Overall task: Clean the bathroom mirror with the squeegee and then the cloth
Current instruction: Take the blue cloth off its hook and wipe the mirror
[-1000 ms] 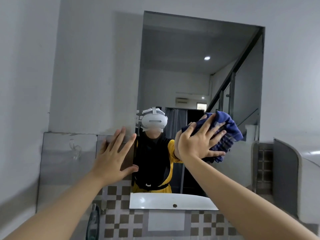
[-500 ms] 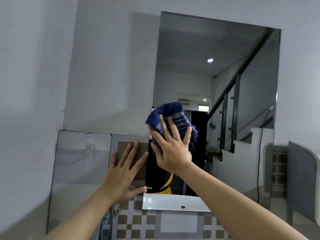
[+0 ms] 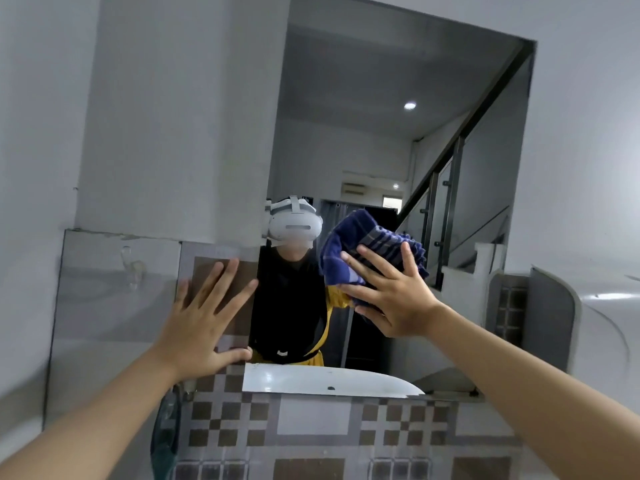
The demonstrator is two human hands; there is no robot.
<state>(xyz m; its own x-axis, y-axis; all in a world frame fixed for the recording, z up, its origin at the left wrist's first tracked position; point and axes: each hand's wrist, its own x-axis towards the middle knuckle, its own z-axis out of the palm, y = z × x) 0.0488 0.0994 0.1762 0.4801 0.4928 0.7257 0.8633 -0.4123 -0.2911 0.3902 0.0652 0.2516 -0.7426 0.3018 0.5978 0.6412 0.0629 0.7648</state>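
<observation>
The tall frameless mirror (image 3: 381,140) hangs on the white wall ahead. My right hand (image 3: 391,299) presses a bunched blue striped cloth (image 3: 367,247) flat against the lower middle of the glass, fingers spread over it. My left hand (image 3: 204,323) rests open with spread fingers on the brown tile beside the mirror's lower left edge, holding nothing. The squeegee is not in view. The mirror reflects a person in black and yellow wearing a white headset.
A white sink rim (image 3: 329,381) shows in the reflection at the mirror's bottom. Brown and grey checkered tiles (image 3: 311,427) run below. A clear hook (image 3: 130,268) sticks to the grey panel on the left. A white curved fixture (image 3: 595,313) stands at right.
My right hand has slid the cloth rightward and slightly down from the mirror's left edge toward its middle. My left hand has stayed on the tile. My head has shifted, changing the view.
</observation>
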